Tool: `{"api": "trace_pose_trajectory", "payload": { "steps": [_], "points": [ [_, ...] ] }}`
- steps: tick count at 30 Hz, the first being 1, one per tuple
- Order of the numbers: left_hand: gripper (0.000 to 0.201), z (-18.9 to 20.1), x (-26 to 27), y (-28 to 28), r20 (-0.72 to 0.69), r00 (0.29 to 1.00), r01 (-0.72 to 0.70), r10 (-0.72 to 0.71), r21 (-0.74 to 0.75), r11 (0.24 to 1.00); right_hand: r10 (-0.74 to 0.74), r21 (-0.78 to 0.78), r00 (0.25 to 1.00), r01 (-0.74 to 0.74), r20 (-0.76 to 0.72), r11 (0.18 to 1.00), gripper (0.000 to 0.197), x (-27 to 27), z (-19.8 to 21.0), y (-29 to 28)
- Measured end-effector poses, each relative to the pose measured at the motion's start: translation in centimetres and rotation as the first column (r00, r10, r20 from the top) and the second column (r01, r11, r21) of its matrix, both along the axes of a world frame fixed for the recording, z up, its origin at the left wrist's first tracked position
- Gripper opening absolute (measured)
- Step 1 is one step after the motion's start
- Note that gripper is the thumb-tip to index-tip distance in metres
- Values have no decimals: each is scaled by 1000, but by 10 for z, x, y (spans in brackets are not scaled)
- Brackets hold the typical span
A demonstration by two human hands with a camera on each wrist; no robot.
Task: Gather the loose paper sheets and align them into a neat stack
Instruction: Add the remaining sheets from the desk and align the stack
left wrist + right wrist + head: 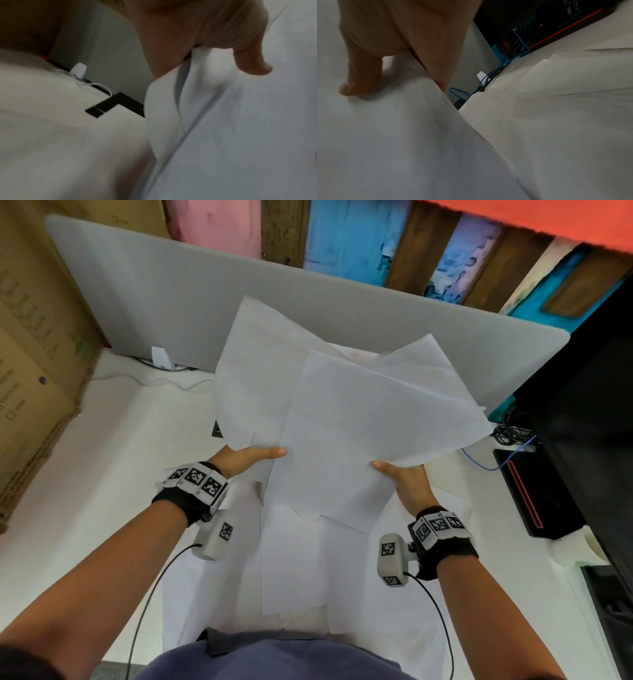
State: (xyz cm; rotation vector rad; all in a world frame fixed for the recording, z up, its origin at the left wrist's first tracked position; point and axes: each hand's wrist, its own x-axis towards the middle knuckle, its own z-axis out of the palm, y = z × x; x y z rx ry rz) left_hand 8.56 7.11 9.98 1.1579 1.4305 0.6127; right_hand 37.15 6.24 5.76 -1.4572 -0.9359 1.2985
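Both hands hold a splayed bunch of white paper sheets (346, 419) up above the desk. My left hand (250, 458) pinches the bunch's left edge, thumb on top and fingers hidden beneath. My right hand (406, 477) pinches the right edge the same way. The sheets fan out at different angles, corners sticking out toward the back. In the left wrist view the thumb (247, 58) presses on the paper sheets (240, 121). The right wrist view shows the thumb (361, 81) lying on the paper sheets (385, 135). More loose sheets (298, 570) lie overlapped on the desk below.
A grey partition (178, 302) runs along the back of the white desk (102, 474). A cardboard box (37, 354) stands at the left. A black monitor (589, 422), a black device with a red stripe (527, 494) and cables (510, 433) crowd the right.
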Motion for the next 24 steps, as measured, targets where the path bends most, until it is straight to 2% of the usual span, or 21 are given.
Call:
{"api": "trace_pose_trajectory", "payload": {
  "steps": [3,6,8,10,12,13,15,16,18,20,21,24],
  "points": [
    [33,0,13,-5,65,993,-106,97,158,982,-22,-22,999,21,-40,1000,37,-4,0,0],
    [45,-9,12,-1,100,985,-162,143,231,959,-59,41,996,62,-61,997,18,-6,10,1],
    [35,-8,8,0,107,985,-157,137,221,963,-68,82,996,73,-59,994,14,-7,20,3],
    [30,-2,4,-5,131,985,-133,112,169,977,-24,145,997,35,-80,989,38,-6,23,4],
    [36,4,5,-9,128,991,-52,44,60,997,8,173,996,9,-93,985,73,-6,25,4],
    [41,9,6,-10,121,993,0,1,-4,1000,15,181,993,6,-118,983,81,-7,27,5],
    [50,7,2,-8,137,991,9,-1,-51,999,49,206,987,-17,-152,978,75,-5,33,8],
    [50,8,1,-7,143,989,-33,39,-45,998,63,210,987,-31,-147,977,69,-4,34,10],
    [39,7,-2,-4,168,982,-87,92,-37,996,63,182,994,-46,-89,982,53,-3,34,12],
    [37,7,0,-2,172,978,-113,115,-20,993,45,95,999,-46,16,994,44,-4,24,15],
    [35,20,6,-6,179,976,-129,126,3,992,43,36,996,-46,75,998,41,-5,19,15],
    [16,13,11,2,190,971,-161,143,84,983,52,-29,993,-49,107,998,33,-12,17,12]
  ]
}}
